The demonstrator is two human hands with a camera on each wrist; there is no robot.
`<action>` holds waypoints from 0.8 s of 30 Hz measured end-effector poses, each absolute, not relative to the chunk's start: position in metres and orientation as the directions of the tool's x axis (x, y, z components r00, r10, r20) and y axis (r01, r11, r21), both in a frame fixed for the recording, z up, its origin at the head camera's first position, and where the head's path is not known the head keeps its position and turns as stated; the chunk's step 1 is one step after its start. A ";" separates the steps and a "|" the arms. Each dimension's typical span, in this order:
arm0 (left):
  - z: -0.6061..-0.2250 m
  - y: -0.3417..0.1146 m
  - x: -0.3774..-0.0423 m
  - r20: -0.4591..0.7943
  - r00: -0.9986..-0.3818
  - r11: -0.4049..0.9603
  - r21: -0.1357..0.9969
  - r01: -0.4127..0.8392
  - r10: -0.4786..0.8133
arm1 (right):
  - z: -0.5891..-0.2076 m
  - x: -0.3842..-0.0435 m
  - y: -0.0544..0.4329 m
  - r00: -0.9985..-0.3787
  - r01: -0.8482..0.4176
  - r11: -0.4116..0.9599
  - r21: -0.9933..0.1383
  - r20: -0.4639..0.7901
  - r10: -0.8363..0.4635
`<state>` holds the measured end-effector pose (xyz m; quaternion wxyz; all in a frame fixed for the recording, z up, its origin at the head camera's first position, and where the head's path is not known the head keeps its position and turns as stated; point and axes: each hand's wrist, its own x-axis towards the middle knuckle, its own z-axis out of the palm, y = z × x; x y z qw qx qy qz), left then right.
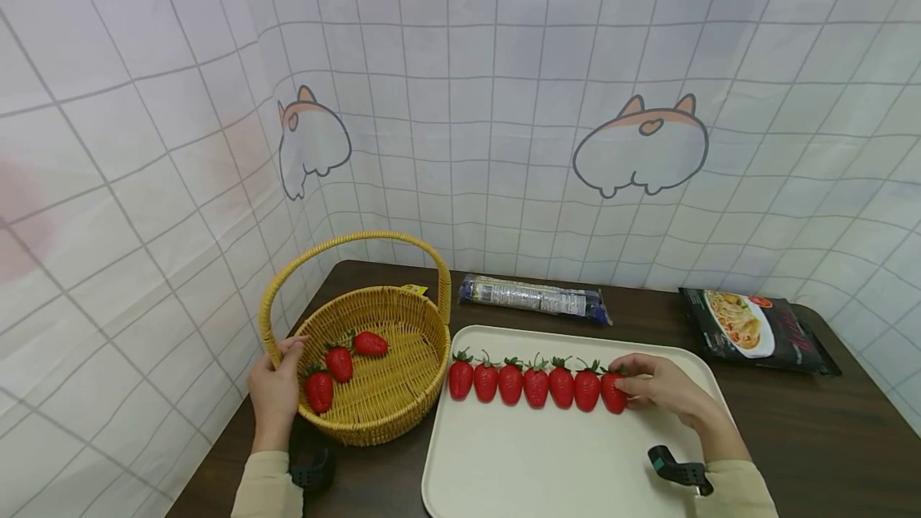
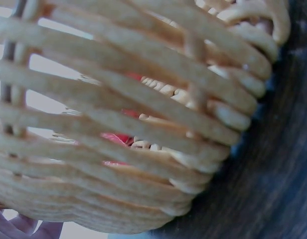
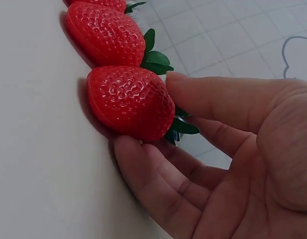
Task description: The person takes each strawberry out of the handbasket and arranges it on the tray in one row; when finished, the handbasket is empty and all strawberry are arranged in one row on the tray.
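My left hand holds the left rim of a yellow wicker basket, by the foot of its tall arched handle. Inside the basket, toward the left, lie 3 red strawberries. In the left wrist view the woven basket wall fills most of the picture, with bits of red showing through the gaps. On a cream tray, several strawberries lie side by side, leaves toward the wall. My right hand pinches the rightmost strawberry between thumb and fingers, close beside its neighbour.
Behind the tray lies a long clear-and-blue packet. A black food package with a noodle picture sits at the back right of the dark wooden table. A grid-patterned curtain hangs behind and to the left.
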<state>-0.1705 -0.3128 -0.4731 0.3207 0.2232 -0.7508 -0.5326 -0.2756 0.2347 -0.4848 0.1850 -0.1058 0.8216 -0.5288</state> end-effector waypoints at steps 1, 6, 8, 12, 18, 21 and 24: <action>-0.473 -0.313 -0.170 0.244 -0.694 0.336 0.942 0.004 -0.678 | -0.484 -0.276 0.234 -0.916 0.025 0.425 -0.905 -0.191 -0.352; -0.474 -0.313 -0.170 0.245 -0.695 0.341 0.940 0.001 -0.676 | -0.481 -0.276 0.235 -0.962 0.025 0.493 -0.870 -0.155 -0.226; -0.473 -0.313 -0.170 0.245 -0.700 0.337 0.942 0.006 -0.671 | -0.479 -0.276 0.235 -0.972 0.014 0.510 -0.860 -0.133 -0.196; -0.474 -0.313 -0.169 0.245 -0.704 0.339 0.941 0.007 -0.667 | -0.471 -0.273 0.229 -0.981 -0.023 0.536 -0.844 -0.084 -0.175; -0.475 -0.314 -0.169 0.252 -0.703 0.346 0.938 0.009 -0.665 | -0.456 -0.267 0.203 -0.984 -0.086 0.535 -0.841 -0.012 -0.176; -0.475 -0.313 -0.169 0.248 -0.702 0.342 0.940 0.007 -0.668 | -0.451 -0.264 0.185 -0.978 -0.120 0.518 -0.847 0.012 -0.207; -0.474 -0.313 -0.170 0.247 -0.701 0.336 0.942 0.012 -0.669 | -0.447 -0.258 0.165 -0.967 -0.161 0.499 -0.852 0.034 -0.254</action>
